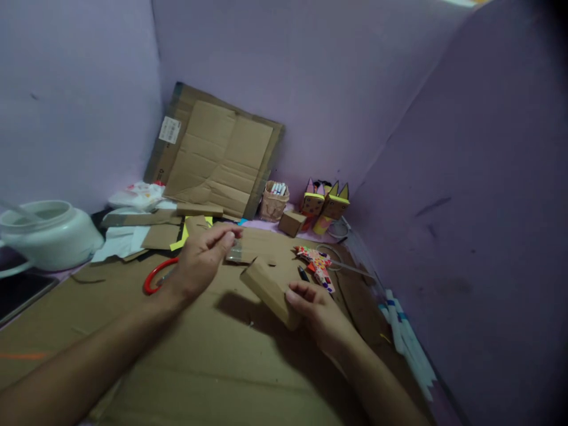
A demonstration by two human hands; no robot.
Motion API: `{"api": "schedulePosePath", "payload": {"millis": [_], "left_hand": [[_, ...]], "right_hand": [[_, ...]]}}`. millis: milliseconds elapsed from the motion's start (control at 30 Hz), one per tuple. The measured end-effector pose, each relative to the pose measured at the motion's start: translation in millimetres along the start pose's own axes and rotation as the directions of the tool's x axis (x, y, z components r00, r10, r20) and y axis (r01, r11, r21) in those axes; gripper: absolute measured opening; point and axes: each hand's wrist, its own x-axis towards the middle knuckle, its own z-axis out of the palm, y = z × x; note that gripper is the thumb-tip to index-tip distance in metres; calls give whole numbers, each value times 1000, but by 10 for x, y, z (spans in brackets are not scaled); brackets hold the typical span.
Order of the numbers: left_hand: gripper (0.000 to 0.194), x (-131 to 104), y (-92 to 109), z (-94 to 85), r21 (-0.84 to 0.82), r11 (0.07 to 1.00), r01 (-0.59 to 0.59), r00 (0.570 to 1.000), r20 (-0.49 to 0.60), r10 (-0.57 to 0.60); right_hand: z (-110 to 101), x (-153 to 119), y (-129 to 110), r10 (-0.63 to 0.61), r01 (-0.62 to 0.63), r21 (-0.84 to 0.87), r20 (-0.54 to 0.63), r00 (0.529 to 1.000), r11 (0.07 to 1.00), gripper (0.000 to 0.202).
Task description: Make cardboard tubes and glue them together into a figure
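Observation:
My right hand [317, 307] grips one end of a small folded brown cardboard box [268, 290] between thumb and fingers. The box is tilted above the cardboard-covered table and throws a shadow on it. To the upper left of the box is my left hand [206, 254], its fingers loosely stretched to the right, with nothing visible in them. Scissors with a red handle [153, 278] lie partly hidden behind my left wrist. Past the left fingertips lies a flat cardboard piece [257, 245] with shiny clear tape on its left end.
Beyond my right hand lie a black marker [303, 273] and a colourful dotted paper cutout [317, 263]. Eared paper figures [335, 207], a small cardboard box [291, 223] and a paper bag of markers [274, 204] stand behind. A white pot [53, 236] is left; large cardboard [222, 154] leans on the wall.

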Motion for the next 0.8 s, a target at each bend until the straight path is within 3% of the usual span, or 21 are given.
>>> {"api": "schedulePosePath", "payload": {"millis": [33, 100, 167, 233, 333, 500, 567, 633, 700, 800], "left_hand": [[33, 27, -20, 13, -79, 996, 36, 999, -20, -37], [35, 19, -91, 74, -190, 967, 172, 985, 23, -171], [42, -56, -170, 169, -243, 893, 379, 924, 158, -349], [51, -153, -227, 269, -231, 835, 499, 853, 299, -427], [53, -242, -268, 372, -244, 849, 469, 845, 404, -351], [47, -216, -356, 359, -287, 844, 452, 849, 428, -309], [47, -204, -385, 332, -280, 835, 474, 829, 462, -316], [46, -207, -383, 316, -267, 833, 485, 805, 509, -306], [43, -220, -351, 312, -247, 844, 475, 780, 562, -275], [38, -242, -292, 317, -223, 849, 479, 746, 614, -259]], "right_hand": [[3, 17, 16, 60, -61, 136, 10, 998, 989, 27], [31, 29, 49, 104, -101, 250, 4, 995, 963, 34], [80, 15, 78, 98, -84, 317, -26, 995, 945, 37], [133, -20, 100, 79, -54, 381, -50, 996, 923, 37], [180, -88, 106, 19, -16, 367, -4, 1000, 930, 37], [134, -131, 66, -8, -38, 275, 162, 987, 961, 38], [100, -111, 52, 19, -43, 283, 85, 996, 958, 43], [67, -93, 47, 14, 6, 263, -73, 997, 965, 43], [31, -91, 51, -49, 85, 176, -202, 978, 981, 40], [-25, -121, 74, -128, 144, 34, -290, 948, 989, 48]]}}
